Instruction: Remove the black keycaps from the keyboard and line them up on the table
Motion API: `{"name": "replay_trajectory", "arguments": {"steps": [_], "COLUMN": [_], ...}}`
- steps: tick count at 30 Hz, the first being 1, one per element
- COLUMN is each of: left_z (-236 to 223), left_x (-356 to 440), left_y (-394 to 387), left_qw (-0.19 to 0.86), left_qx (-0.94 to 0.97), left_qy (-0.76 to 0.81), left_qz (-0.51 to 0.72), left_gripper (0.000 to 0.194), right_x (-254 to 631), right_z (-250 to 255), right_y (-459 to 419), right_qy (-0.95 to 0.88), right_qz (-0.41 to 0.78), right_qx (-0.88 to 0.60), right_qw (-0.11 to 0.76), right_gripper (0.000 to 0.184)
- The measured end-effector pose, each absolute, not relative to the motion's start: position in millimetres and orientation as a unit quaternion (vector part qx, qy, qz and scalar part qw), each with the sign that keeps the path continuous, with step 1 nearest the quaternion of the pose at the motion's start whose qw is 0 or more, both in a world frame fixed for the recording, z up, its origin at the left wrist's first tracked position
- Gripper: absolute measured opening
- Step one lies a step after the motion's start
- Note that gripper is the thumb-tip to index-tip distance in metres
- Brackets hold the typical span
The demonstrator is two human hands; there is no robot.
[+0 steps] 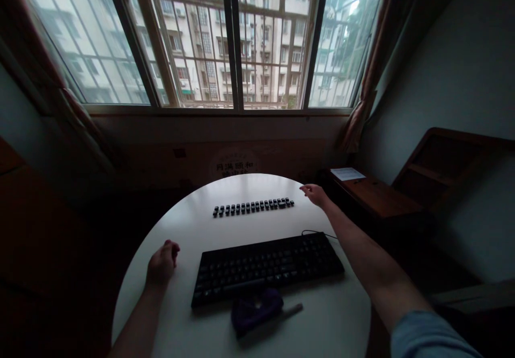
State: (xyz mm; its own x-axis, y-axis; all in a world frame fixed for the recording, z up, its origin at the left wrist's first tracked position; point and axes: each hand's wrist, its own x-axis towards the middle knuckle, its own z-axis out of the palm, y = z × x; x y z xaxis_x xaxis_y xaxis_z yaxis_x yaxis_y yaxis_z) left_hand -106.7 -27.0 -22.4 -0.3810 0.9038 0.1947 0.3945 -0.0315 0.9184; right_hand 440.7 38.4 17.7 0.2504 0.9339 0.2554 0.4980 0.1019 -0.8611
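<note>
Two rows of small black keycaps stand on the white round table, toward its far side. My right hand reaches to just beyond their right end, fingers pinched together and apart from the rows. Whatever may be between those fingertips is too small to make out. My left hand is curled closed over the table's left part, left of the black keyboard; its inside is hidden. In front of the keyboard lies a dark purple pouch-like thing, with a short grey stick-like piece beside it.
A thin black cable leaves the keyboard's back right. Right of the table stands a brown wooden piece of furniture with a white paper sheet on it. Beyond the table is a barred window with curtains.
</note>
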Motion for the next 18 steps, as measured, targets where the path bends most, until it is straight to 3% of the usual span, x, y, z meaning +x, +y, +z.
{"name": "replay_trajectory", "arguments": {"steps": [4,7,12,18], "left_z": [-24.9,-27.6,-36.7,-40.4], "left_x": [-108.7,-110.7,-114.2,-114.9], "left_y": [-23.6,-21.9,-19.5,-20.5], "left_qw": [0.310,0.313,0.291,0.229], "left_qx": [0.479,0.479,0.490,0.537], "left_qy": [0.637,0.638,0.640,0.655], "left_qz": [0.518,0.516,0.515,0.480], "left_gripper": [0.044,0.044,0.041,0.045], "right_x": [444.8,431.9,387.2,363.3], "right_z": [33.2,25.6,2.6,-20.5], "right_y": [-19.7,-72.3,-117.5,-115.8], "right_qy": [-0.495,-0.463,-0.432,-0.453], "right_qz": [0.235,0.269,0.372,0.324], "right_qx": [-0.579,-0.555,-0.530,-0.565], "right_qw": [0.604,0.637,0.628,0.609], "right_gripper": [0.059,0.068,0.051,0.040]}}
